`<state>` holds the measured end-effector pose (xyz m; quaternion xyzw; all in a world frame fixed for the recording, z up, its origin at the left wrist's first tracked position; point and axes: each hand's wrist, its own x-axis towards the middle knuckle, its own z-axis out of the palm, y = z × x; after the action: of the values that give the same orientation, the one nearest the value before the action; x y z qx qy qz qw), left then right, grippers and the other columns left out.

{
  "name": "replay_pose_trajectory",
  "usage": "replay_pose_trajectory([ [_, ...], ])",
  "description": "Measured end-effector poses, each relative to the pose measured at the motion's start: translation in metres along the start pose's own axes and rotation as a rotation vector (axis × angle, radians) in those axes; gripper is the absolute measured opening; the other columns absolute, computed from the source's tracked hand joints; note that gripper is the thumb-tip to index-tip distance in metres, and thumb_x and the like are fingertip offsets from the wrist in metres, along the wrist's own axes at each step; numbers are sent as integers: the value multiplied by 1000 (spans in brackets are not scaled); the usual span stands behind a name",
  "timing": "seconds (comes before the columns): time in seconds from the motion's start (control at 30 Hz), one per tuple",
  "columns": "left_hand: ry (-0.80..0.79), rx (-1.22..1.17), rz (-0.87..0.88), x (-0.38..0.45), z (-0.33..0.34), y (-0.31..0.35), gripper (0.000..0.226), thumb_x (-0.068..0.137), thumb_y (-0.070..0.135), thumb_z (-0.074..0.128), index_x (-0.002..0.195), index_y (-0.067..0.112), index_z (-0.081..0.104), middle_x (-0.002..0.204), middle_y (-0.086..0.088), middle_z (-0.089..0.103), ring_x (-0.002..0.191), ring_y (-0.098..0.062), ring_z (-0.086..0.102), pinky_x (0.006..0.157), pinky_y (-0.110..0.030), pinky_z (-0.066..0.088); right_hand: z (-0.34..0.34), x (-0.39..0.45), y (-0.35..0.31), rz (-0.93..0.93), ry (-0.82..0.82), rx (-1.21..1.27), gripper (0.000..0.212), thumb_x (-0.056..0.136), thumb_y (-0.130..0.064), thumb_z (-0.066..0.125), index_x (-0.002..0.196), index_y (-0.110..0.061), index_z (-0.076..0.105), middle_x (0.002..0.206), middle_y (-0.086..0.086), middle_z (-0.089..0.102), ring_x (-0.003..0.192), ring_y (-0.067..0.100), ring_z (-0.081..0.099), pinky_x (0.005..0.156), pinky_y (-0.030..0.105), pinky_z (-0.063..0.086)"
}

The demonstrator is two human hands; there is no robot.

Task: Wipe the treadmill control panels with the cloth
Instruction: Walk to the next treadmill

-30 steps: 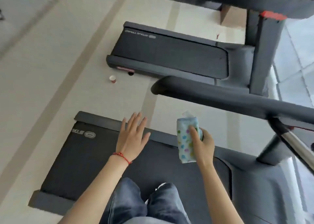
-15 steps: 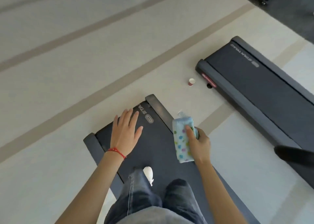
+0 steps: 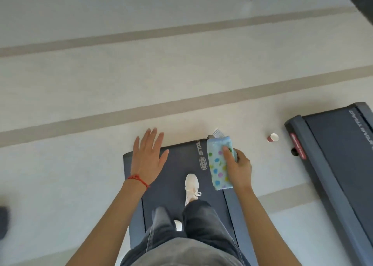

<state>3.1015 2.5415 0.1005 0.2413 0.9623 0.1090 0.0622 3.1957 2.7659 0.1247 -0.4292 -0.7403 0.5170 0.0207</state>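
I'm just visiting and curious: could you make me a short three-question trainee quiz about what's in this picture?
1. True or false: the left hand holds something.
2. What does the right hand grip? A) the folded light-blue cloth with coloured dots B) a spray bottle C) a phone
3. Fill in: the small red paper cup lies on the pale floor between two dark grey ____ decks.

Key: 1 false, its fingers are spread and empty; 2 A; 3 treadmill.
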Motion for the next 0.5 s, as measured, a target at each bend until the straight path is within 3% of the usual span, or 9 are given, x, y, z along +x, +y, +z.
replay_pose_trajectory([
  [0.13,55,-12,-78,47,-9,-7,62,98,43,18,126,1,54,133,-20,50,123,-37,46,97,-58,38,9,59,-38,-60,-73,-36,26,90,-40,53,84,-15,58,78,0,63,70,12,60,56,20,44],
  [0.3,104,-7,-140,97,-23,-21,64,99,45,13,127,3,53,134,-19,49,125,-35,43,99,-55,35,26,118,-87,-103,-110,-57,30,89,-40,53,89,-10,59,77,-1,62,67,8,59,54,19,43],
  [0.5,137,25,-149,174,-36,-54,55,91,38,33,125,1,55,132,-20,51,123,-37,47,97,-58,34,70,180,-132,-105,-146,-44,31,90,-39,53,81,-10,58,77,1,63,70,15,62,55,20,44],
])
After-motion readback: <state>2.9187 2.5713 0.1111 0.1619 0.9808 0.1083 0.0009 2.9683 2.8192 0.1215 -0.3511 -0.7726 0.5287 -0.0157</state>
